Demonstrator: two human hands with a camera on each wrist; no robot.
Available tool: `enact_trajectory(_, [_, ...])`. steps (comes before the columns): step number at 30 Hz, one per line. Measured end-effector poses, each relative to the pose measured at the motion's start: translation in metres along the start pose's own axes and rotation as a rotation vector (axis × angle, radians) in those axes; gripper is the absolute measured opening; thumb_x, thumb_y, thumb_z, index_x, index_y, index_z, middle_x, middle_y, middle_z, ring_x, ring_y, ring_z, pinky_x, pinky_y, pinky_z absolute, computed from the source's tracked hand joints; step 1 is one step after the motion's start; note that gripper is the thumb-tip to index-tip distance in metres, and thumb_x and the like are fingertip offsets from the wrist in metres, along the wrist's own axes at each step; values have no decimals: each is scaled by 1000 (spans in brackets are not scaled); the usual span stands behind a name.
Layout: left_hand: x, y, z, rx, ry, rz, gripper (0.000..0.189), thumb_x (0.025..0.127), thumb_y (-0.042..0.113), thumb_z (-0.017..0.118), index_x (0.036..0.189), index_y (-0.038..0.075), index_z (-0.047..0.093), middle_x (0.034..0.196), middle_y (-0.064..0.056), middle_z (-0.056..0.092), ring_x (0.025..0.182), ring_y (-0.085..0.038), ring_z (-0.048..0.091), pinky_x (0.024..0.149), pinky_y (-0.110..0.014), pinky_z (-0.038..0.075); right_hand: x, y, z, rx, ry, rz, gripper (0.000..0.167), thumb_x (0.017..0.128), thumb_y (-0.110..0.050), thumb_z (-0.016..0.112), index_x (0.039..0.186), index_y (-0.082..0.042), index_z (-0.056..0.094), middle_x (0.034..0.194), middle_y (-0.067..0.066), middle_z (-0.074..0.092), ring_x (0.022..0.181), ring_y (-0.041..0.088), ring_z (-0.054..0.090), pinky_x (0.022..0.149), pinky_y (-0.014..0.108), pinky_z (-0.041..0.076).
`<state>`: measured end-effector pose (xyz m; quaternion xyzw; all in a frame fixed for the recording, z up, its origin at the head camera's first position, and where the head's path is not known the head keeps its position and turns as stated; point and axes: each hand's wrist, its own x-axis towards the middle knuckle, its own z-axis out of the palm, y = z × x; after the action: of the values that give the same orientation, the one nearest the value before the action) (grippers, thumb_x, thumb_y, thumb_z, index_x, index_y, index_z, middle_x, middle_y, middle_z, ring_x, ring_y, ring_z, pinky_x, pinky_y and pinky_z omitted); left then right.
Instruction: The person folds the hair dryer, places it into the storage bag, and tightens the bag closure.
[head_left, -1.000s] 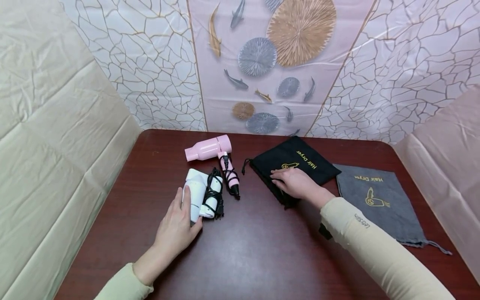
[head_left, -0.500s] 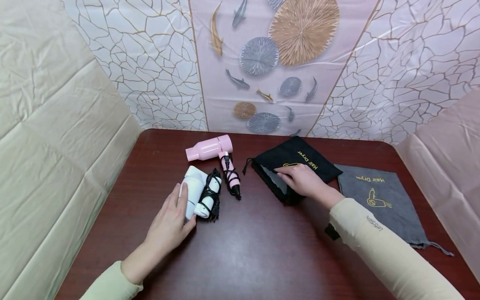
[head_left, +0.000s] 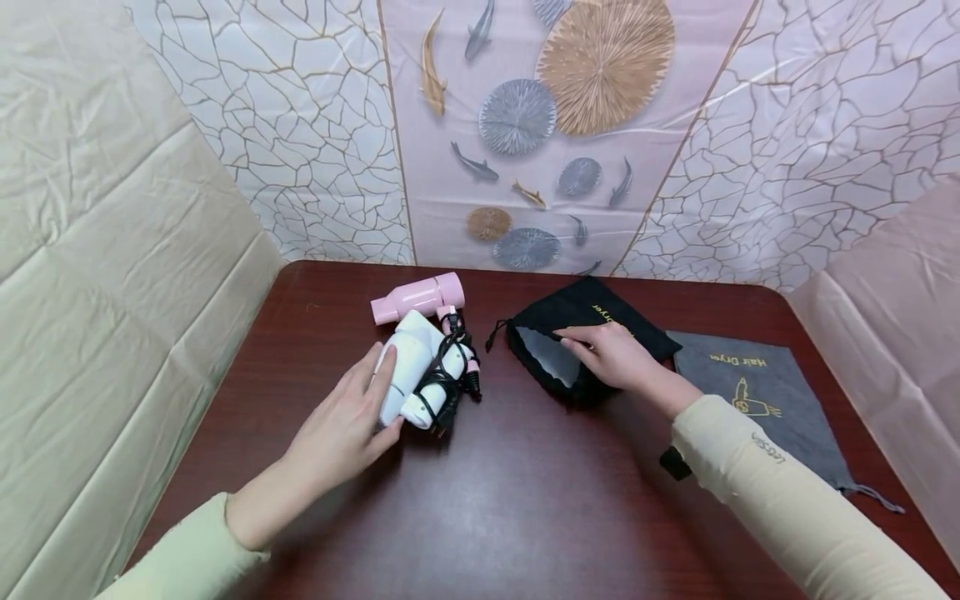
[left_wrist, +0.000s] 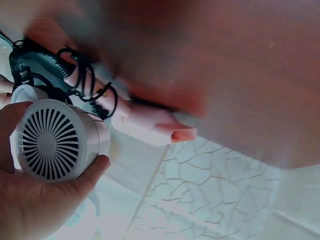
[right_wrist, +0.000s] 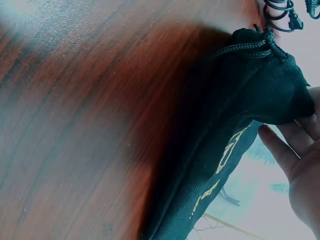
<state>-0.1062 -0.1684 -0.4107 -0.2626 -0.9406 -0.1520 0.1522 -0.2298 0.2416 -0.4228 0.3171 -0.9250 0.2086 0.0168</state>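
My left hand point(head_left: 341, 417) grips a white hair dryer point(head_left: 412, 354) by its barrel, with thumb and fingers on either side. A black cord is wound round the dryer's folded handle. The left wrist view shows its round slotted vent point(left_wrist: 48, 142) held between thumb and fingers. To the right, my right hand point(head_left: 611, 354) pinches the upper edge of a black drawstring bag's mouth. This bag point(head_left: 585, 304) bears yellow lettering, and its mouth gapes toward me with a pale lining showing. In the right wrist view, fingertips point(right_wrist: 267, 132) are at the raised cloth of the mouth.
Behind the white dryer lies a pink hair dryer point(head_left: 420, 298), its corded handle partly covered in the head view. A grey drawstring bag point(head_left: 780, 383) lies flat to the right, overlapped by the black one. The brown table point(head_left: 495, 517) ends at patterned cloth walls behind.
My left hand has moved the white dryer up and to the right, over the pink handle. The right hand has lifted the black bag's upper layer, and its mouth has widened.
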Motion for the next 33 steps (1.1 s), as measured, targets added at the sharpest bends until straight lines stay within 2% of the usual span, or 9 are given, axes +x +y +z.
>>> enact_trajectory(3, [8, 5, -3, 3, -11, 43, 87, 89, 22, 83, 157, -11, 40, 156, -36, 46, 135, -50, 56, 109, -55, 52, -1, -1, -4, 7, 6, 3, 32, 109, -14, 60, 136, -2, 72, 110, 14, 80, 81, 15, 68, 87, 52, 59])
enact_trajectory(6, [16, 10, -4, -11, -29, 75, 86, 90, 22, 82, 158, -10, 40, 157, -35, 46, 136, -49, 56, 111, -54, 50, -1, -3, -8, 20, -9, 26, 34, 110, -16, 60, 139, -3, 71, 86, 7, 74, 68, 12, 59, 85, 48, 57])
enact_trajectory(13, [34, 20, -5, -63, -81, 124, 86, 91, 24, 81, 159, -8, 39, 159, -33, 44, 140, -47, 54, 112, -53, 50, -1, -7, -16, 22, 3, 39, 34, 110, -16, 59, 140, -3, 70, 109, 13, 79, 80, 17, 68, 84, 47, 57])
enact_trajectory(15, [39, 23, -3, -87, -90, 138, 86, 91, 23, 80, 160, -9, 39, 159, -33, 44, 140, -46, 54, 113, -53, 49, -1, -8, -17, 22, 6, 48, 34, 110, -16, 60, 140, -4, 70, 92, 9, 78, 71, 15, 63, 80, 45, 56])
enact_trajectory(19, [48, 29, 1, -149, -114, 146, 86, 92, 23, 79, 161, -8, 37, 161, -32, 43, 142, -46, 52, 114, -54, 48, -2, -9, -21, 26, -1, 73, 35, 110, -17, 60, 141, -5, 70, 63, -3, 55, 54, 13, 40, 72, 41, 47])
enact_trajectory(22, [53, 35, 5, -196, -139, 136, 86, 93, 23, 78, 162, -7, 36, 162, -31, 43, 144, -45, 51, 115, -54, 47, -2, -10, -22, 25, 16, 71, 34, 110, -18, 61, 140, -6, 71, 75, 2, 69, 61, 16, 55, 76, 43, 53])
enact_trajectory(24, [56, 39, 8, -224, -161, 122, 86, 94, 24, 78, 163, -5, 36, 162, -30, 43, 145, -44, 50, 115, -54, 47, -2, -10, -22, 29, 29, 65, 34, 110, -18, 61, 140, -6, 71, 98, 10, 79, 80, 23, 71, 84, 48, 58])
enact_trajectory(27, [60, 45, 12, -269, -197, 107, 87, 94, 26, 78, 163, -3, 35, 162, -29, 43, 147, -43, 49, 116, -54, 46, -2, -11, -23, 41, 39, 60, 34, 110, -20, 61, 139, -6, 71, 128, 15, 76, 110, 30, 75, 96, 55, 58])
enact_trajectory(33, [66, 52, 20, -317, -244, 82, 86, 95, 28, 77, 165, -2, 34, 165, -27, 41, 149, -42, 47, 118, -55, 43, -2, -14, -23, 70, 41, 65, 33, 110, -20, 61, 138, -6, 72, 130, 14, 75, 117, 31, 73, 99, 55, 57])
